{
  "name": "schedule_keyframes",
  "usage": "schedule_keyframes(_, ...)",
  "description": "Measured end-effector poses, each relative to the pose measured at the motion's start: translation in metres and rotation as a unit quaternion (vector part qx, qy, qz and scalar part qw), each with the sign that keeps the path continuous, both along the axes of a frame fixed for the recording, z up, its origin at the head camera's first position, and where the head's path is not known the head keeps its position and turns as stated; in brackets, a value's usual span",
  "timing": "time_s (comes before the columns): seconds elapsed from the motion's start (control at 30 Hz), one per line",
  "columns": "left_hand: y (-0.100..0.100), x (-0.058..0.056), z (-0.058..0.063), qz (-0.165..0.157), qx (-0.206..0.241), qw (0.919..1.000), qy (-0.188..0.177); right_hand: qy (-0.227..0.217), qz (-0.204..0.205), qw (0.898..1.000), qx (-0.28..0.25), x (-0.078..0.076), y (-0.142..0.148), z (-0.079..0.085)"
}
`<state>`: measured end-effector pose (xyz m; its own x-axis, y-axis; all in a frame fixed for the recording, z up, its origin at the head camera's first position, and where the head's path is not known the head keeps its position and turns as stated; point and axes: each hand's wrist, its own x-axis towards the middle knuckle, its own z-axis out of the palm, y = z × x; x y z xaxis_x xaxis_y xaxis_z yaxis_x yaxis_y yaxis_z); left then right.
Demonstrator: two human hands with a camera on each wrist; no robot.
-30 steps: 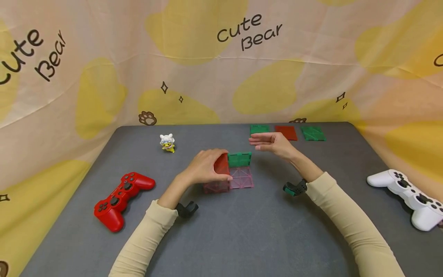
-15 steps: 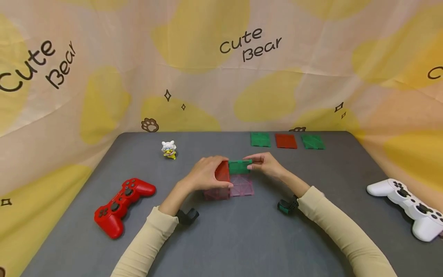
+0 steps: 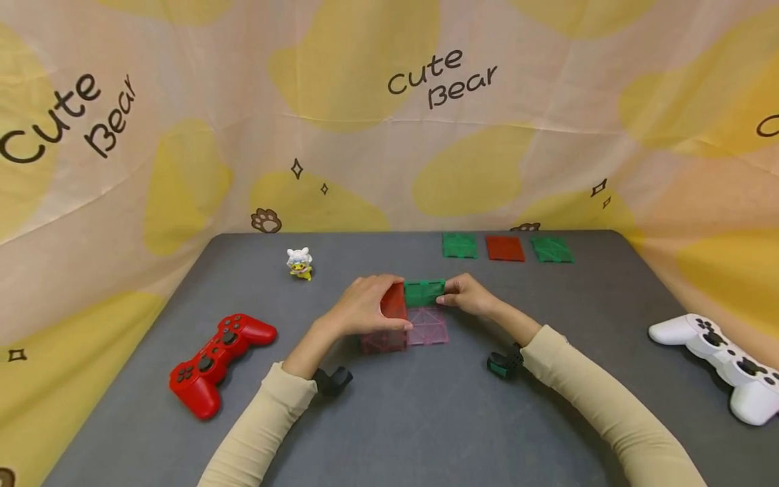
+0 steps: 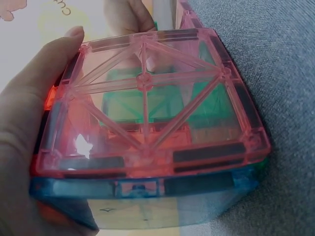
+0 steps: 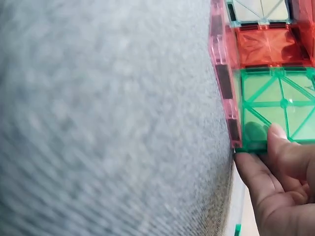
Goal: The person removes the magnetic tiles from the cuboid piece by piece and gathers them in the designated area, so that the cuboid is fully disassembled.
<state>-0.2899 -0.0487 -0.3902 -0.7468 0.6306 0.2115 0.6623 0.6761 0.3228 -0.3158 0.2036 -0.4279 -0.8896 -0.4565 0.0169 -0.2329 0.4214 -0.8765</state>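
Note:
In the head view my left hand (image 3: 364, 308) grips a small box of see-through magnetic tiles over its top, thumb at the front and fingers behind. A red magnetic tile (image 3: 394, 302) shows under the palm. The left wrist view shows the box's pink magnetic tile (image 4: 144, 81) and a blue magnetic tile (image 4: 142, 191) joined along its edge. To the right, a green magnetic tile (image 3: 424, 293) stands upright behind a flat pink magnetic tile (image 3: 428, 327). My right hand (image 3: 470, 297) pinches the green tile's right edge between thumb and fingers, also visible in the right wrist view.
At the back right lie a green tile (image 3: 459, 245), a red tile (image 3: 505, 248) and another green tile (image 3: 552, 249). A small toy figure (image 3: 299, 264) stands back left. A red game controller (image 3: 222, 365) lies left, a white controller (image 3: 718, 365) right.
My right hand has come down and left from the air beside the box and now pinches the green tile's right edge. My left hand keeps its grip on the box.

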Motion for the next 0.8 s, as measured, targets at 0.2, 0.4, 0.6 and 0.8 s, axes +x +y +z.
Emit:
schedule_keyframes(0.2, 0.0006, 0.0003, 0.0003, -0.001, -0.003, 1.0, 0.008, -0.048, -0.026, 0.998, -0.033, 0.0024, -0.0017, 0.0031)
schedule_keyframes(0.4, 0.0008, 0.0005, 0.0004, -0.001, -0.004, 0.9999, 0.013, -0.128, -0.056, 0.987, -0.086, -0.0026, -0.0024, 0.0012)
schedule_keyframes(0.6, 0.0008, 0.0007, 0.0007, 0.003, -0.002, 1.0, 0.007, -0.122, -0.06, 0.987, -0.081, -0.0026, -0.0031, -0.001)
schedule_keyframes(0.8, 0.0012, 0.0008, 0.0006, 0.003, -0.002, 0.9999, 0.012, -0.115, -0.085, 0.987, -0.074, -0.0029, -0.0046, -0.0015)
